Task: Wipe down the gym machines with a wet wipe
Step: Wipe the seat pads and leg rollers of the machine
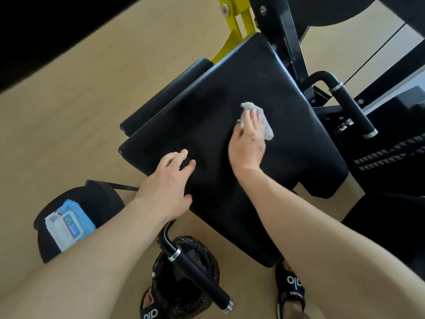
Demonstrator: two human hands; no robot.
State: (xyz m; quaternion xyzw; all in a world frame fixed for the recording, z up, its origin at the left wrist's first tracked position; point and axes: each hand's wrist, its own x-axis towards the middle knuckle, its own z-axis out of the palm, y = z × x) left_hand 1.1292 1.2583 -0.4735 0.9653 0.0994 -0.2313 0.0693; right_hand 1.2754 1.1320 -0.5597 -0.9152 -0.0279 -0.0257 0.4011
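A gym machine's wide black padded seat (218,107) fills the middle of the head view. My right hand (247,143) lies flat on the pad's right half, pressing a crumpled white wet wipe (264,120) under its straight fingers. My left hand (171,180) rests on the pad's near left edge with relaxed, slightly bent fingers and holds nothing. A ring shows on one finger of that hand.
A blue pack of wipes (66,226) lies on a round black stool at lower left. A bin lined with a black bag (184,277) stands by my feet under a black handle (195,270). Another handle (351,107) and a yellow frame (236,19) flank the seat.
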